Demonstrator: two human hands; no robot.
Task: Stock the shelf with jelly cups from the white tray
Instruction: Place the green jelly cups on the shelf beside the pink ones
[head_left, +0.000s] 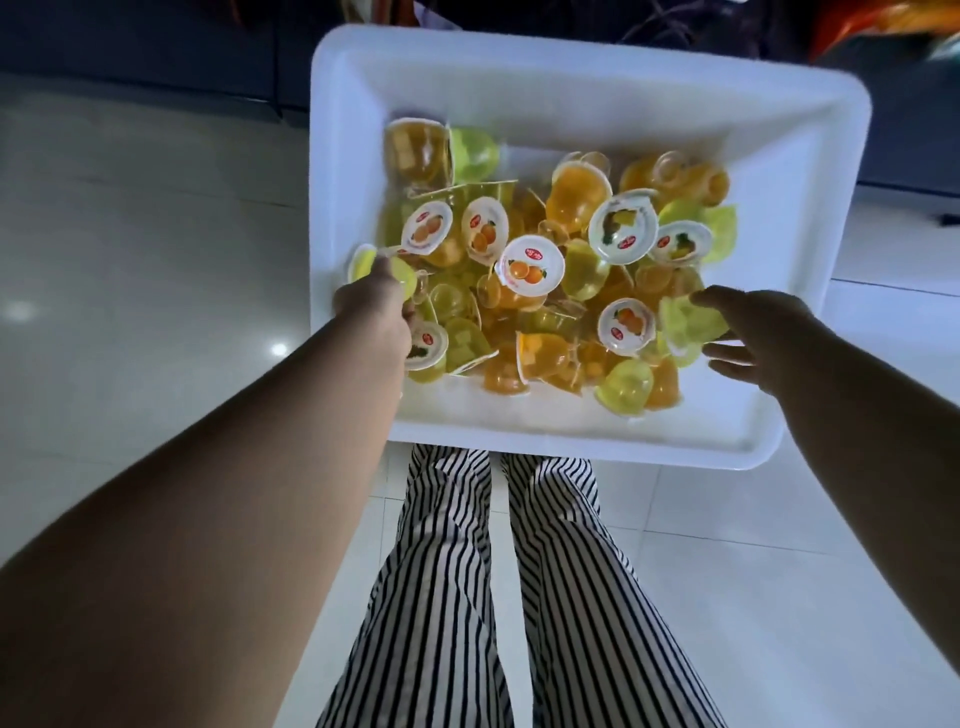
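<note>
Two hands (371, 306) over one white tray (587, 98); jelly cups (530, 270) uncountable.

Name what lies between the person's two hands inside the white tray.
In the head view, a jumbled pile of orange and yellow-green jelly cups fills the stretch between left hand and right hand.

The person wears loose trousers (519, 597) with narrow black-and-white vertical stripes; both forearms are bare, without sleeves.

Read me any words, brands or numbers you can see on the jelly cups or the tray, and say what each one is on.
Nothing can be read.
Cup lids: each has a small red brand logo above a fruit picture, too blurred to read.
Tray: plain white, no text.
Floor: no signs or numbers.
</note>
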